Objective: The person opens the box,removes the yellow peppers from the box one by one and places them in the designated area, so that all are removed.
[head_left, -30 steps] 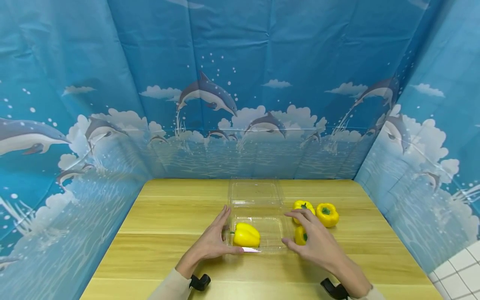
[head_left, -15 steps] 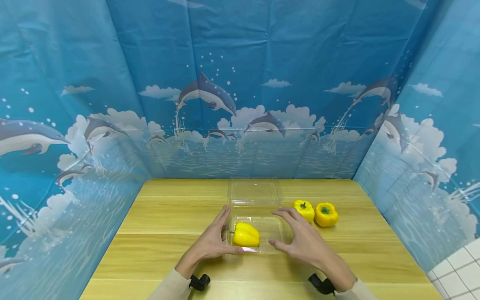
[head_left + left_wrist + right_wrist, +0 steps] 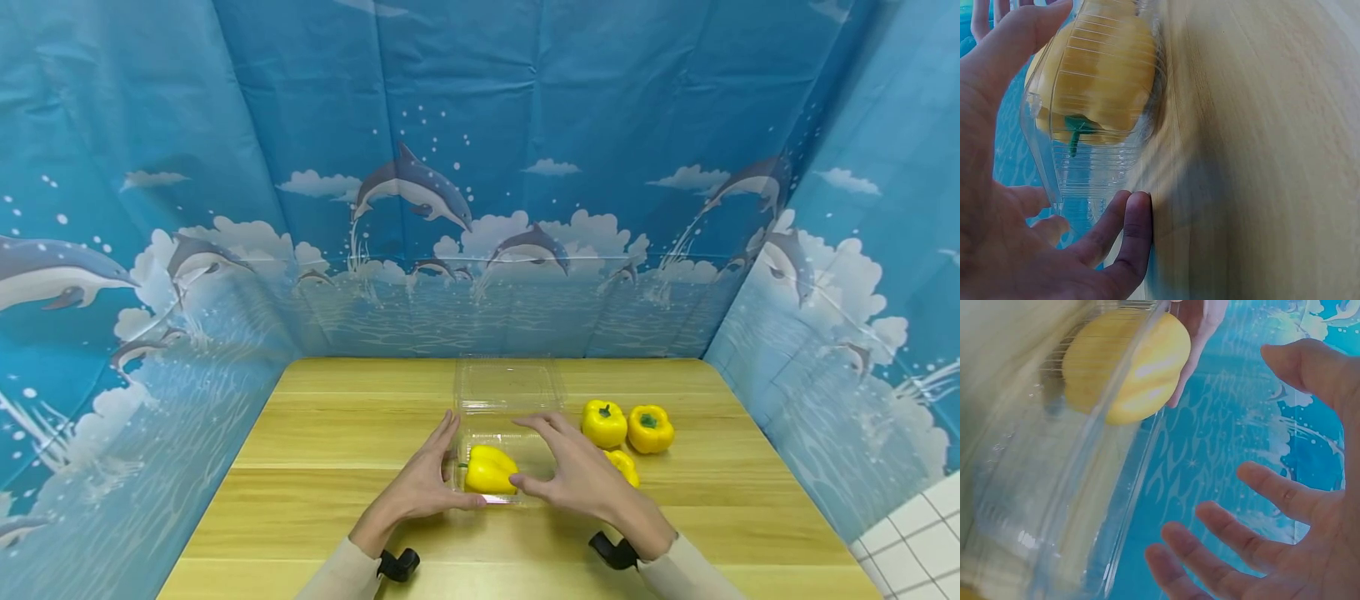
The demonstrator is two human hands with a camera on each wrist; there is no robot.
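A clear plastic clamshell container [image 3: 529, 454] lies open on the table, its lid [image 3: 510, 385] folded toward the back. One yellow bell pepper [image 3: 491, 471] rests on its side in the container's left end. My left hand [image 3: 423, 479] touches that end, thumb along the front rim; in the left wrist view, two fingertips [image 3: 1137, 200] rest on the table beside it. Over the container's right half hovers my right hand [image 3: 588, 479], fingers spread with nothing between them. The right wrist view shows it apart from the pepper [image 3: 1127, 369].
Three more yellow bell peppers stand right of the container: one behind [image 3: 604, 423], one farther right [image 3: 650, 429], and one partly hidden by my right hand [image 3: 624, 467]. A blue dolphin-print curtain [image 3: 480, 308] borders the wooden table [image 3: 337, 433] at back and sides.
My right hand has moved left from the loose peppers to above the container, near the pepper inside, uncovering the loose ones. My left hand and the container have stayed in place.
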